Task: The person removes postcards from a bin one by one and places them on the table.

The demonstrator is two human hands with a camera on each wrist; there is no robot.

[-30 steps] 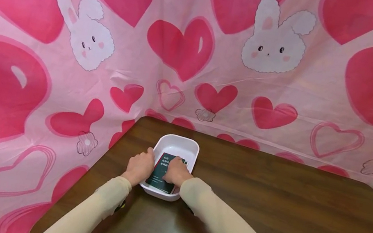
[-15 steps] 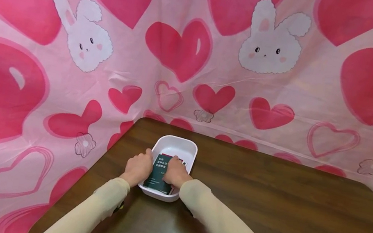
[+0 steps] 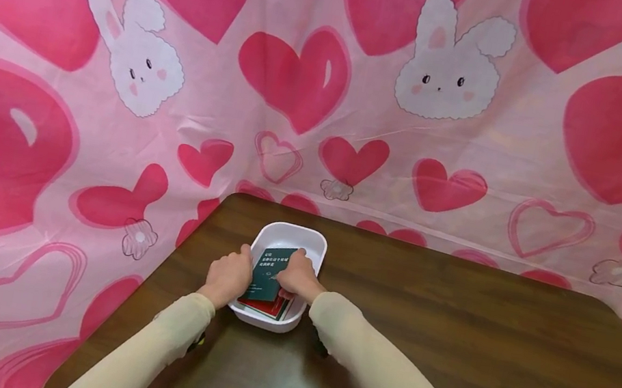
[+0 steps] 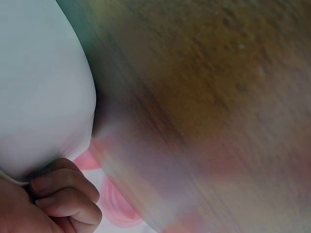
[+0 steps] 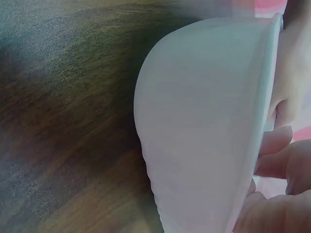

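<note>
Steadied the white tub (image 3: 268, 323) on the tabletop (image 3: 437, 327) with the left grip (image 3: 229, 277) curled at the tub's left rim; pinched the green booklet (image 3: 266, 276) inside the tub by its right edge with the right grip (image 3: 299, 277). Showed a red piece (image 3: 269, 306) beneath, toward the tub's near end. Likely called for a braced tub, unbent booklet.

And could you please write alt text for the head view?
A person's right hand holds a green booklet over a red item in a white tray; the left hand grips the tray. The tray stands on a table before pink cloth.
</note>
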